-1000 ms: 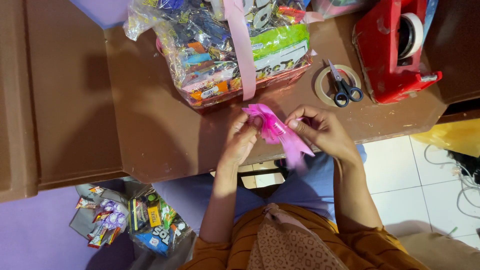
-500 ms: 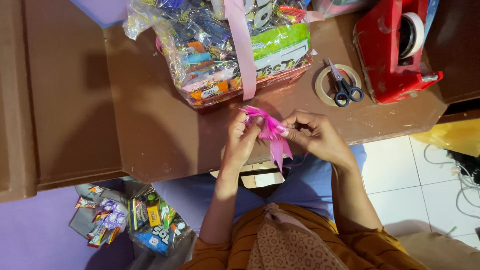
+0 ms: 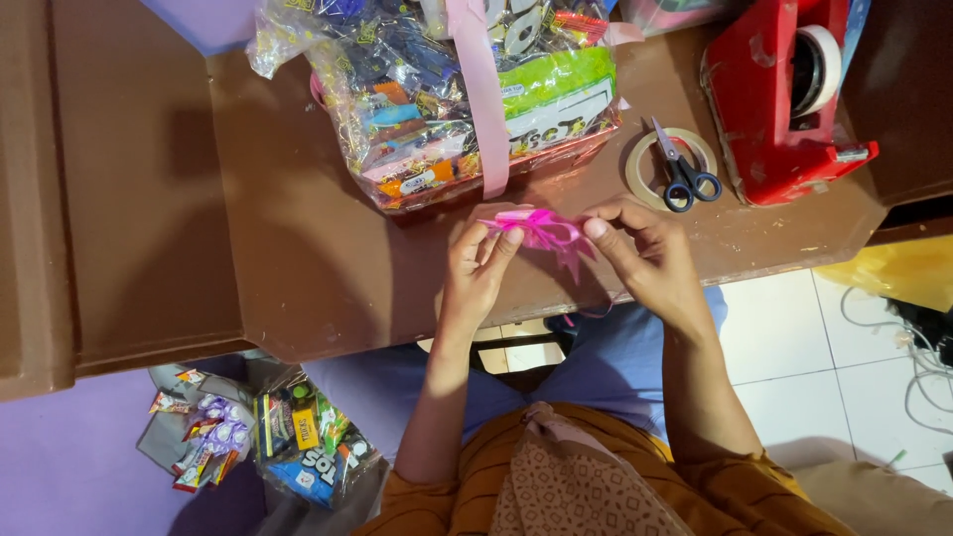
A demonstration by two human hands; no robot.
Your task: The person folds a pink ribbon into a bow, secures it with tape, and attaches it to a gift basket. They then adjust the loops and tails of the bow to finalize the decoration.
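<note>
Both hands pinch the pink ribbon bow (image 3: 536,230): left hand (image 3: 476,273), right hand (image 3: 645,258); wrapped snack parcel (image 3: 467,94) just behind, scissors (image 3: 683,174) on a tape roll (image 3: 645,159) beside.

Brown wooden table (image 3: 298,258) over mixed flooring.
White floor tiles (image 3: 794,367) lower right, purple floor covering (image 3: 69,467) lower left; a yellow bag (image 3: 893,273) and pale cables (image 3: 918,357) at the right edge. Even, soft light.
</note>
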